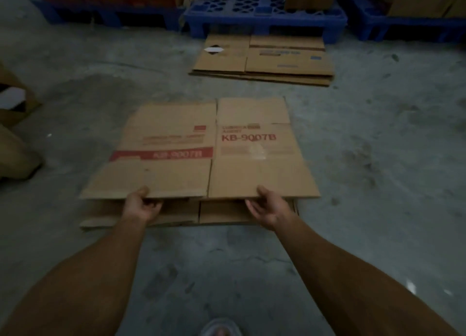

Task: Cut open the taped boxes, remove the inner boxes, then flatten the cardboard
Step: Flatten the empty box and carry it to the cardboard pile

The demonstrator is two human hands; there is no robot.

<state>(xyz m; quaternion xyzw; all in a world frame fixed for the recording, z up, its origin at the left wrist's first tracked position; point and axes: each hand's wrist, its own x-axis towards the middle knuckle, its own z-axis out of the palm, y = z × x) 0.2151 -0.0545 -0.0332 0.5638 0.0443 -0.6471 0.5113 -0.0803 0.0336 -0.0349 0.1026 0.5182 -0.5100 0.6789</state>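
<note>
**Flattened carton held by its near edge over a concrete floor**

A person looked down at both bare forearms reaching forward. The left hand (141, 204) and the right hand (268, 205) each pinched the near edge of a flattened cardboard box (209, 154), thumbs on top and fingers curled underneath. The box, printed in red with "KB-9007B", was tipped slightly up at the near side, with more flat cardboard (141, 216) lying beneath it. Gripping both near corners probably kept the wide sheet level and square for stacking.

Farther off, a second pile of flat cartons (262, 58) lay just in front of a blue pallet (264, 15). More boxes stood at the left edge (15, 144). The floor (378, 134) was grey, stained concrete, and the room was dim.
</note>
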